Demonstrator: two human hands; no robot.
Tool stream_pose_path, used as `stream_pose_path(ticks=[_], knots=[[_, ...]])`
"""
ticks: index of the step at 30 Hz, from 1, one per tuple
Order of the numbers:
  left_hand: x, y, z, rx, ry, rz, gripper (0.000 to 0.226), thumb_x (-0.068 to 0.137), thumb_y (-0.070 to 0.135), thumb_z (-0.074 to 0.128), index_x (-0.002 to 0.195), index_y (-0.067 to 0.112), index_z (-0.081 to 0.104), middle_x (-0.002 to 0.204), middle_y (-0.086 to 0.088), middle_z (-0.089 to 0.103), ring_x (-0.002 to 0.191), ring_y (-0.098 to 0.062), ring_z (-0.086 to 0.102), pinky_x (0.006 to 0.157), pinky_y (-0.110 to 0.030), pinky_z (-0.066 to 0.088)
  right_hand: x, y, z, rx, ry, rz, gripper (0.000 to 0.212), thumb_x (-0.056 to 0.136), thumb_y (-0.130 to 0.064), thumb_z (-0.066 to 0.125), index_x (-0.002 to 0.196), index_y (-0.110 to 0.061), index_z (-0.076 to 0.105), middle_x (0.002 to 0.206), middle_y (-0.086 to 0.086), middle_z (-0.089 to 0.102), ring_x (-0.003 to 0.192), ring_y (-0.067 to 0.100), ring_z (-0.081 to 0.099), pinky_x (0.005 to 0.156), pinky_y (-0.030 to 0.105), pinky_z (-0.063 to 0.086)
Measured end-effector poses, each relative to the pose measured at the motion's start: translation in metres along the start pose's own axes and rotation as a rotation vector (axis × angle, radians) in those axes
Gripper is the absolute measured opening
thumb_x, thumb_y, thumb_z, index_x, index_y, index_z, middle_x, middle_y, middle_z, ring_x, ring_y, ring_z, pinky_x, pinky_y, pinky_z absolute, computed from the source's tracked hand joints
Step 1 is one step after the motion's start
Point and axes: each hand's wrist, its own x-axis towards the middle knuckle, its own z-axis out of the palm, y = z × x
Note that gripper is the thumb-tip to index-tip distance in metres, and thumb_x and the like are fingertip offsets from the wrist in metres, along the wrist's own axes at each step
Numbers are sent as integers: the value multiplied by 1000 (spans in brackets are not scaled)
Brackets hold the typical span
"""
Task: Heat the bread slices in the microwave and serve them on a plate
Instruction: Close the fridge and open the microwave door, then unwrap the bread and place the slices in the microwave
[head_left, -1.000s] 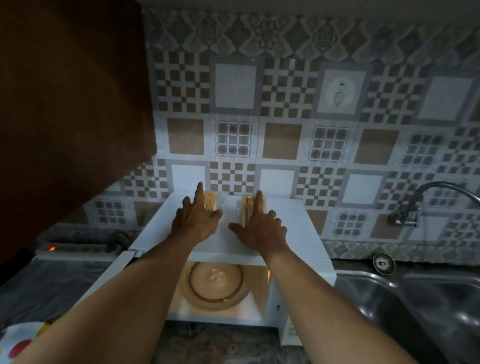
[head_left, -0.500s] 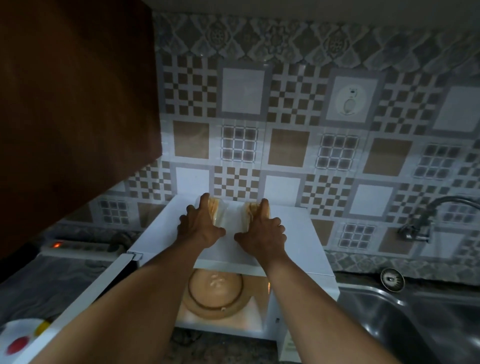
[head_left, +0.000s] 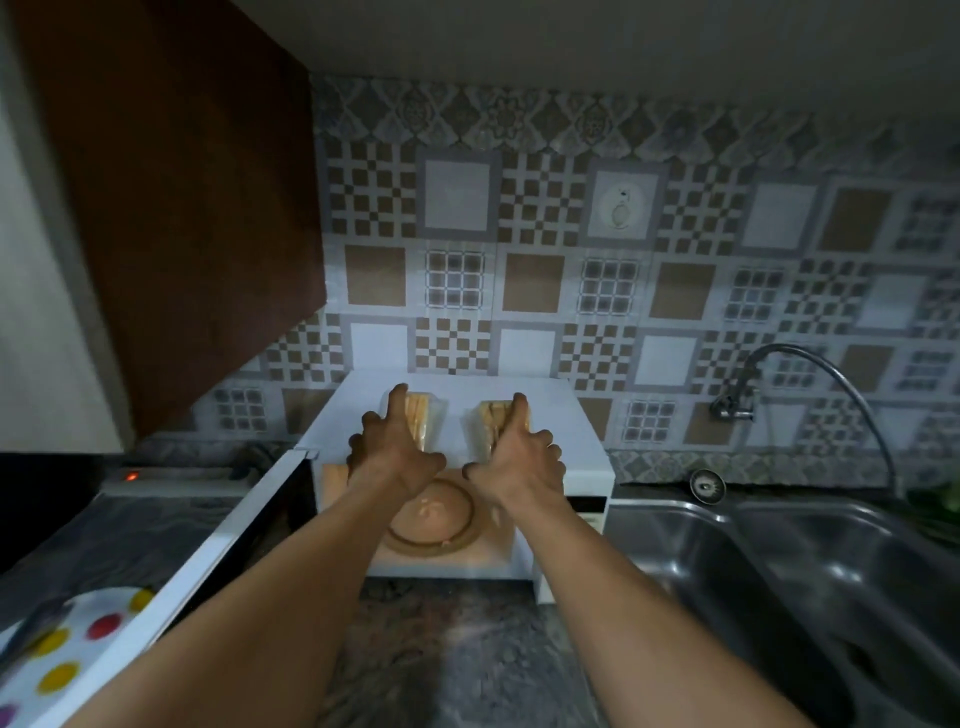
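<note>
Head view: both forearms reach fwd to the roof of a white microwave (head_left: 574, 418); both grips sit on that roof.
Left grip (head_left: 397, 452): clamped on left bread pack (head_left: 427, 423). Index finger runs along pack's outer side to its far end, other fingers curled, thumb spread inward at near end.
Right grip (head_left: 522, 457): clamped on right bread pack (head_left: 491, 418). Index finger along pack's outer side, thumb spread inward twd left grip, not touching it.
Bread: sliced, in clear wrap. The 2 packs lie side by side w/ a bare strip of microwave roof between them. Each is partly under its own grip, far end abt level w/ the index tip.
Microwave door (head_left: 223, 540): swung open, below & left of left grip.
Turntable (head_left: 441, 525): round tray in the lit cavity, right below both grips, part hidden by the wrists.
Tabletop (head_left: 457, 654): dark stone, carries the microwave, lies under the forearms.
Plate (head_left: 62, 660): white w/ coloured dots, far down-left of left grip, beside the open door.
Sink (head_left: 670, 551): steel, 2 bowls, down-right of right grip, just beside microwave.
Tap (head_left: 821, 358): curved spout on the wall above sink, well right of right grip.
Power strip (head_left: 171, 475): red light on, left of left grip, behind the door.
Cabinet (head_left: 182, 218): dark brown, above & left of left grip.
Wall tiles (head_left: 530, 280): patterned brown/grey/white, behind microwave, beyond both grips.
</note>
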Motion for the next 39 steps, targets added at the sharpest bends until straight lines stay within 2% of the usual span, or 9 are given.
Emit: stream_pose_path(ticks=[3, 8, 13, 17, 23, 26, 29, 33, 39], knots=[[-52, -6, -13, -61, 31, 75, 109, 64, 52, 83, 145, 38, 11, 126, -15, 45, 114, -40, 51, 94, -51, 47, -48, 5, -8, -17, 17, 17, 105, 76, -43, 78, 147, -31, 2, 128, 20, 46, 113, 37, 48, 93, 46, 44], [-123, -20, -13, -93, 45, 80, 105, 70, 35, 82, 149, 35, 12, 137, -22, 42, 123, -42, 48, 97, -49, 45, -114, 25, 1, -43, 19, 44, 113, 75, -45, 80, 150, -32, -4, 133, 25, 46, 118, 41, 48, 96, 50, 47], [-162, -52, 7, -68, 4, 36, 102, 68, 35, 80, 144, 38, 13, 124, -20, 51, 110, -46, 53, 92, -52, 48, -154, 49, 25, -59, -13, 33, 111, 77, -45, 79, 150, -32, -5, 128, 25, 46, 111, 39, 50, 90, 47, 47], [-175, -77, 34, -24, -46, -54, 102, 73, 35, 78, 148, 39, 9, 133, -22, 44, 119, -49, 47, 98, -58, 43, -164, 71, 52, -77, -48, 32, 111, 78, -49, 77, 151, -30, -5, 128, 27, 48, 110, 41, 53, 88, 45, 50], [-185, -115, 80, -21, -75, -134, 102, 72, 33, 79, 148, 39, 12, 138, -22, 42, 120, -47, 48, 98, -55, 45, -172, 109, 108, -86, -102, 40, 116, 75, -55, 76, 151, -29, -9, 131, 31, 48, 114, 42, 53, 94, 44, 50], [-186, -133, 101, -38, -98, -162, 100, 71, 33, 78, 147, 39, 14, 133, -22, 49, 112, -47, 55, 89, -49, 50, -173, 124, 133, -94, -145, 68, 118, 76, -55, 76, 150, -30, -13, 127, 30, 50, 108, 41, 56, 89, 44, 52], [-182, -150, 118, -96, -131, -212, 100, 72, 28, 78, 149, 35, 14, 126, -22, 58, 109, -45, 58, 85, -38, 46, -171, 132, 152, -101, -148, 87, 117, 75, -55, 78, 152, -28, -6, 128, 30, 49, 109, 42, 56, 90, 46, 52], [-176, -174, 141, -70, -117, -256, 110, 69, 29, 78, 149, 45, 3, 145, -17, 40, 130, -42, 41, 106, -53, 39, -168, 144, 174, -108, -145, 90, 116, 76, -55, 77, 153, -23, -3, 122, 30, 53, 105, 40, 56, 87, 43, 52], [-171, -190, 154, -3, -63, -251, 101, 79, 32, 74, 152, 45, 5, 144, -14, 35, 126, -39, 42, 101, -49, 43, -165, 147, 187, -112, -164, 110, 114, 80, -54, 76, 155, -24, -4, 124, 28, 50, 108, 39, 55, 87, 44, 50]])
